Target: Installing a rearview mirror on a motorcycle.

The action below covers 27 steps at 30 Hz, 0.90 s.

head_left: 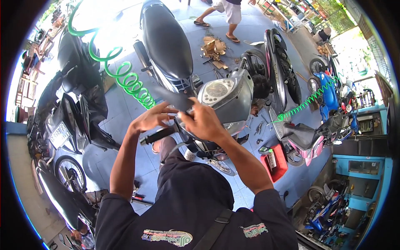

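Observation:
My right hand is closed on a dark, elongated part, smeared by motion, its kind unclear. Close beside it on the left is my left hand, fingers apart and slightly bent, apparently holding nothing. Both hands are above the handlebar of a grey motorcycle, just past its black grip. The round instrument cluster sits in the grey front cowl, right of my right hand. Beyond my hands stretches the long black seat.
A coiled green air hose hangs at left, another at right. A red bin holds a bottle. Scattered tools and crumpled cardboard lie on blue tiles. Someone's dark-haired head is beside the cowl; another person walks behind. Motorcycles stand around.

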{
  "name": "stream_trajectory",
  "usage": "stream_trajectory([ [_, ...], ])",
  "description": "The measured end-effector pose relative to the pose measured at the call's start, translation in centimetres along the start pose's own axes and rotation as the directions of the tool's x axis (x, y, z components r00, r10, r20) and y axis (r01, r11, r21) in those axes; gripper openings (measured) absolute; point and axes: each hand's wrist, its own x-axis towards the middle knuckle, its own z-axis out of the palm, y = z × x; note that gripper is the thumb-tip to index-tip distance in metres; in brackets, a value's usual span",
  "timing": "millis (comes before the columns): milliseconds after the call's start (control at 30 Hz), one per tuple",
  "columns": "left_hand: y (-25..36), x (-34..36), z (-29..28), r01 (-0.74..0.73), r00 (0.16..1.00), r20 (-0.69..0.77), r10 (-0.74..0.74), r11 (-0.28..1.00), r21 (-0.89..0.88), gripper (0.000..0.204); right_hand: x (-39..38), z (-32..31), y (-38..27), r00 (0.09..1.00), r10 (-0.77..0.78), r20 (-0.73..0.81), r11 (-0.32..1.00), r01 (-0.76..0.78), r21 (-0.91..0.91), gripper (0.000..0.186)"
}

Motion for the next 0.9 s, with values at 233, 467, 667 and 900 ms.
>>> stream_trajectory([
  [233,-10.1,14.8,-3.3,-0.205,0.964,0.241,0.112,0.891,0.405,0.066,-2.9,1.9,1.3,0.829,0.368,-0.420,0.854,-0.122,0.506,0.036],
  [467,-14.6,18.3,0.5,-0.254,0.924,0.365,0.119,0.902,0.349,0.041,-2.2,4.7,0.1,0.508,0.525,-0.683,0.804,-0.032,0.594,0.018],
  [667,-8.6,19.9,-0.5,-0.600,0.743,0.666,0.067,0.509,0.618,0.025,-3.4,6.0,-1.2,0.250,0.721,-0.647,0.654,0.065,0.754,0.018],
  [900,-11.2,21.0,-1.3,-0.844,0.520,0.777,0.356,0.073,0.531,0.012,-2.1,7.0,-1.5,0.056,0.756,-0.652,0.620,0.254,0.742,0.021],
])
